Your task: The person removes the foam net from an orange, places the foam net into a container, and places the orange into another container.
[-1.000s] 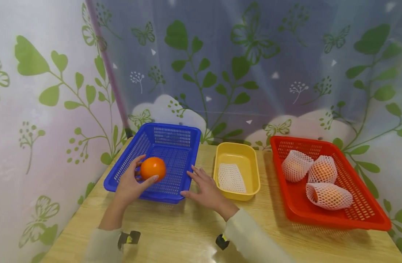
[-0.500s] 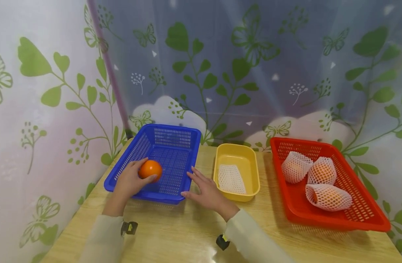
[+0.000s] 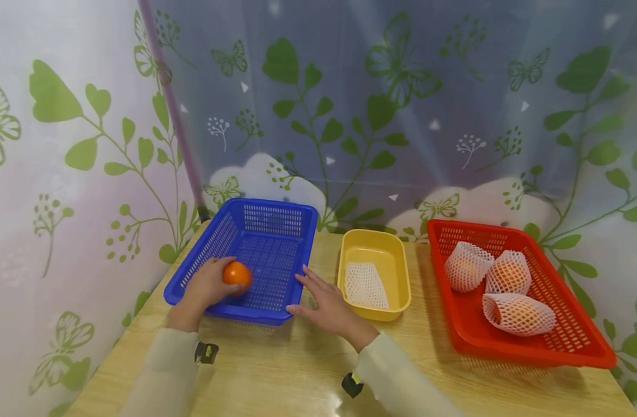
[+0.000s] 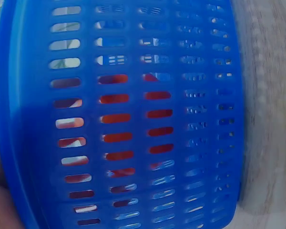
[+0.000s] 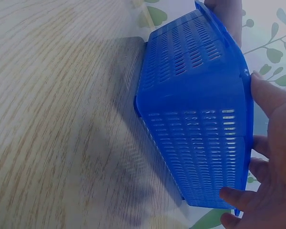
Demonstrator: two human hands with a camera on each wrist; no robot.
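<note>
In the head view my left hand (image 3: 208, 285) grips an orange (image 3: 237, 277) down inside the blue basket (image 3: 299, 255), near its front left corner. Through the slots of the basket wall, the left wrist view gives glimpses of the orange (image 4: 115, 118) low in the basket. Whether it touches the basket floor I cannot tell. My right hand (image 3: 326, 304) is at the basket's right side, its fingers spread and fairly straight. Its thumb and fingertips rest on the rim in the right wrist view, where the basket (image 5: 195, 109) stands on the table.
A yellow tub (image 3: 399, 266) with a white foam net sleeve (image 3: 367, 284) inside stands right of the blue basket. Farther right, a red basket (image 3: 461, 330) holds three net-wrapped fruits (image 3: 519, 314). All stand on a wooden table (image 3: 277, 370) before a patterned curtain (image 3: 344, 69).
My left hand has lowered the orange from above the front part of the blue basket down into it. My right hand has stayed at the rim.
</note>
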